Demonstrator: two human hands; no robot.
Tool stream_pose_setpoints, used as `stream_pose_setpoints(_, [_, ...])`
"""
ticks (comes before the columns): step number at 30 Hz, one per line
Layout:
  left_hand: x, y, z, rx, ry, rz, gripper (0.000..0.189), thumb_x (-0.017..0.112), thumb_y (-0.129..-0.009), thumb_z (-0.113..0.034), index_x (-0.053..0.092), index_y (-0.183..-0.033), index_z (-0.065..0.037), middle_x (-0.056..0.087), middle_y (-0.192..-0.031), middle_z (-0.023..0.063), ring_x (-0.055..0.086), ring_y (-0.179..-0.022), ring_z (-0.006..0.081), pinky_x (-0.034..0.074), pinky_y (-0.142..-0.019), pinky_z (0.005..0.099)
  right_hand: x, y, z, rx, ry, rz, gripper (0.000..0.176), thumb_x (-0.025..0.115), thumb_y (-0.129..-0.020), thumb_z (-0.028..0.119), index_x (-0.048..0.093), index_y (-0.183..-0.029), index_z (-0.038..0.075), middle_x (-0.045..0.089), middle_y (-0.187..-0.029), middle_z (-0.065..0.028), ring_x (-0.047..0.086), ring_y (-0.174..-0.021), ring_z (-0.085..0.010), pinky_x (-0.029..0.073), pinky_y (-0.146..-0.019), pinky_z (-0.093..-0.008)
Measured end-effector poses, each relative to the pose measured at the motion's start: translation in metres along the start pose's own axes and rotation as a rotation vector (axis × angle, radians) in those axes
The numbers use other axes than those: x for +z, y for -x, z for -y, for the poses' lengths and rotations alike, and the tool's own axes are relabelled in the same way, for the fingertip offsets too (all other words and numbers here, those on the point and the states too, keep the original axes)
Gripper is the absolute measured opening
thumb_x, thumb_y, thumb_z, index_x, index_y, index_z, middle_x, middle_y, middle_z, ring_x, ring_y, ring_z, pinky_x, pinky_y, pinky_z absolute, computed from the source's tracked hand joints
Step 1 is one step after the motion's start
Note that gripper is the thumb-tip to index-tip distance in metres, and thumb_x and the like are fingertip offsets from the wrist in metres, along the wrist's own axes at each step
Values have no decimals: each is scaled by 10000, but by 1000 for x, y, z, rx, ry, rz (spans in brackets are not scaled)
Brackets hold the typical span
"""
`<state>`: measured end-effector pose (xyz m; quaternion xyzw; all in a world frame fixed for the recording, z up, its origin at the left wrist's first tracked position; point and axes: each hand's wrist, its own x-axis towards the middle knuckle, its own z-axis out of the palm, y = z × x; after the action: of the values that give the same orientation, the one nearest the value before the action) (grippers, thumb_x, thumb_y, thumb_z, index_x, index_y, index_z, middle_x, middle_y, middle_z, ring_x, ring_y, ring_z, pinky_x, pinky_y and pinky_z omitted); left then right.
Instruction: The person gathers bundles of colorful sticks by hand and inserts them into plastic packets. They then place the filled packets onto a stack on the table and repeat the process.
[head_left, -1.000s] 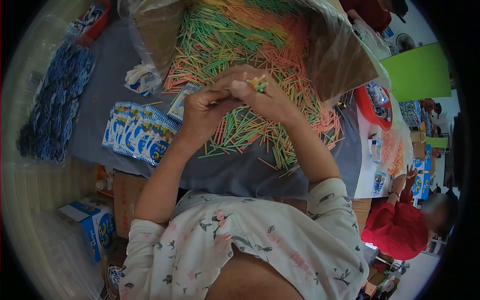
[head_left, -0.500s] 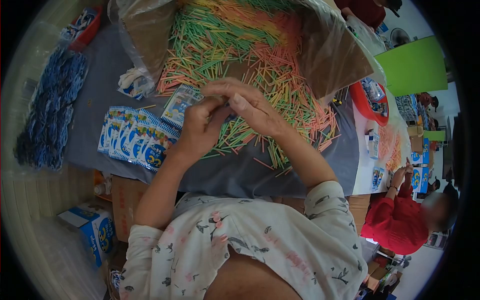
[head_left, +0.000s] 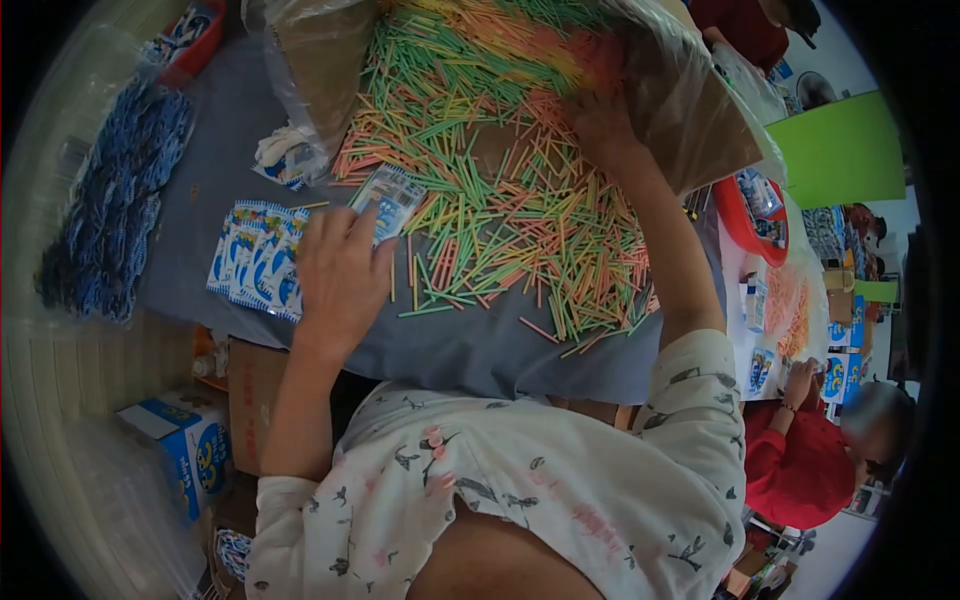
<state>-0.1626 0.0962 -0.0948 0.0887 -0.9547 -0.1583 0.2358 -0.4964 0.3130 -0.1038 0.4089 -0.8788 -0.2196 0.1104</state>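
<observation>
My left hand (head_left: 345,275) lies palm down over a row of blue-and-white printed packets (head_left: 250,255), its fingers stretched and a little apart. Just past its fingertips is another packet (head_left: 392,200), its paler side up, at the edge of the stick pile. My right hand (head_left: 603,130) reaches to the far right of a big heap of thin green, yellow and pink sticks (head_left: 470,165). Its fingers point down among the sticks, partly lost against them, and look apart. Nothing shows in either hand.
An open cardboard box lined with clear plastic (head_left: 690,110) frames the heap. A red basket (head_left: 745,215) of packets stands at the right, another red basket (head_left: 200,50) at the far left. Blue packet strips (head_left: 115,205) lie left. A co-worker in red (head_left: 810,460) sits at the right.
My hands were together above the sticks and have parted. The left moved left and down onto the packets; the right went up and right into the heap. The camera view shifted slightly.
</observation>
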Motion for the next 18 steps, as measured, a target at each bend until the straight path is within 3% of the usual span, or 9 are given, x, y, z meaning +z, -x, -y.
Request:
stream_pose_setpoints(5, [40, -31, 7, 63, -145, 192, 292, 664, -758, -43, 627, -1013, 93, 563, -952, 167, 562, -922, 342, 541, -739, 412, 12, -7, -7, -82, 47, -95, 450, 571, -823, 103, 574, -1271, 146, 483, -1310, -154, 393, -1282, -345, 315, -1016, -589])
stream_pose_setpoints(10, [44, -29, 2, 63, -259, 306, 278, 621, -707, 12, 624, -962, 122, 573, -939, 186, 578, -887, 350, 563, -706, 381, -3, 6, 7, 9, -63, -25, 343, 549, -842, 100, 609, -1179, 97, 546, -1229, -170, 449, -1224, -319, 301, -1009, -588])
stream_pose_setpoints(12, [47, -24, 3, 135, -213, 204, 235, 614, -716, 13, 627, -929, 113, 584, -893, 187, 583, -844, 343, 556, -683, 388, 2, 8, 5, 49, -132, -38, 346, 550, -821, 68, 613, -1161, 75, 572, -1194, -179, 480, -1188, -312, 312, -1001, -584])
stream_pose_setpoints(14, [46, -21, 7, 143, -160, 111, 219, 605, -734, 7, 632, -931, 99, 590, -874, 182, 591, -825, 344, 548, -673, 391, 8, 11, 0, 69, -180, -225, 319, 550, -821, 44, 589, -1138, 42, 635, -1016, -192, 588, -977, -345, 419, -894, -531])
stream_pose_setpoints(15, [45, -20, 8, 150, -105, 15, 205, 595, -752, 2, 637, -934, 85, 597, -855, 177, 598, -805, 345, 540, -662, 393, 10, 12, 0, 74, -182, -220, 319, 550, -821, 44, 589, -1138, 42, 635, -1016, -192, 588, -977, -345, 419, -894, -531])
stream_pose_setpoints(17, [41, -21, 10, 100, -27, -6, 183, 582, -782, -15, 638, -934, 70, 604, -862, 178, 604, -800, 350, 531, -670, 407, 12, 11, 0, 128, -423, -353, 197, 569, -854, 74, 583, -1050, 63, 665, -857, -169, 644, -895, -358, 482, -747, -460])
stream_pose_setpoints(18, [37, -22, 10, 45, 47, -34, 166, 569, -811, -32, 639, -935, 54, 611, -868, 179, 610, -795, 356, 522, -678, 421, 12, 9, 2, 124, -424, -354, 197, 569, -854, 74, 583, -1050, 63, 665, -857, -169, 644, -895, -358, 482, -747, -460])
